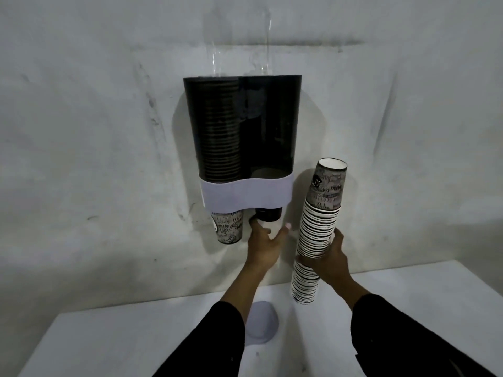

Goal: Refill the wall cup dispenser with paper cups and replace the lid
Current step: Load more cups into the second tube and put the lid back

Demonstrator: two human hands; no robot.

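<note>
A dark two-tube cup dispenser [269, 126] with a white band hangs on the wall. Its left tube holds a stack of paper cups, and one printed cup [227, 227] pokes out below. The right tube looks nearly empty. My left hand [265, 240] reaches up under the right outlet, fingers wrapped around a white cup end [273, 227] sticking out there. To the right of the dispenser, my right hand [326, 261] grips a long stack of paper cups [319, 229] at its middle, held slightly tilted. A round grey lid [262, 326] lies on the white table [109, 344] below.
The rough grey wall [95, 131] fills the background. A clear plastic piece [241, 58] rises above the dispenser's top. The white table runs along the wall under the dispenser, and its right part [422, 284] sits higher.
</note>
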